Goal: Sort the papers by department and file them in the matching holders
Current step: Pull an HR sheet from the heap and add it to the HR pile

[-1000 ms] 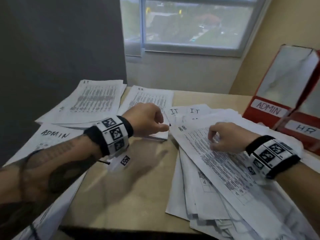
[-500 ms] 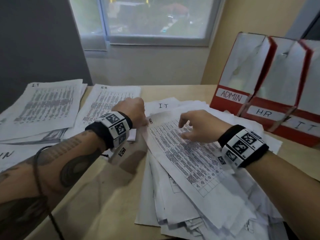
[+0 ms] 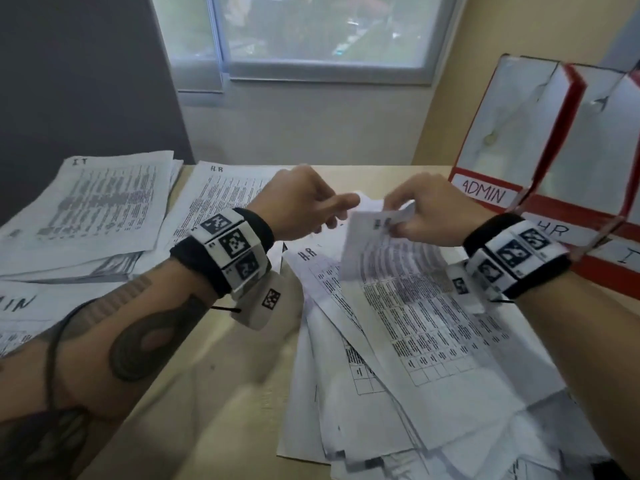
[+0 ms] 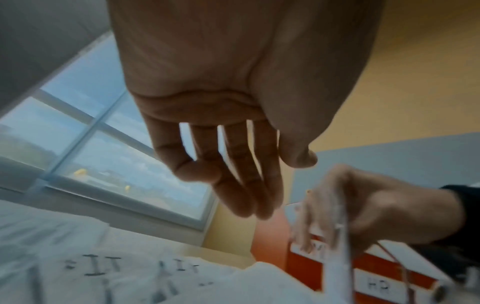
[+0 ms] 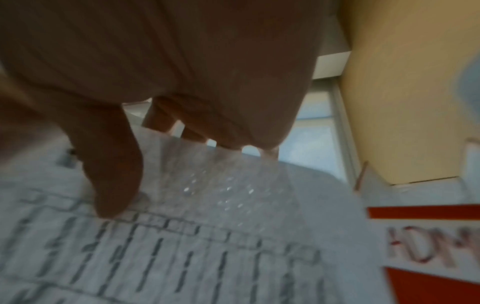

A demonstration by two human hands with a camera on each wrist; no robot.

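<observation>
Head view: the right hand pinches the far edge of a printed sheet and holds it lifted above the loose heap of papers on the near right of the table. In the right wrist view the thumb lies on the printed side, with the other fingers behind the sheet. The left hand hovers just left of the sheet's raised edge; the left wrist view shows its fingers loosely extended and holding nothing. The top sheet lying in the heap is marked HR. On the left of the table lie three sorted piles: the IT pile at far left, the HR pile just right of it, and the ADMIN pile at near left. At far right three red holders stand side by side, touching: the ADMIN holder, the HR holder and one whose label shows only an I at the frame edge.
</observation>
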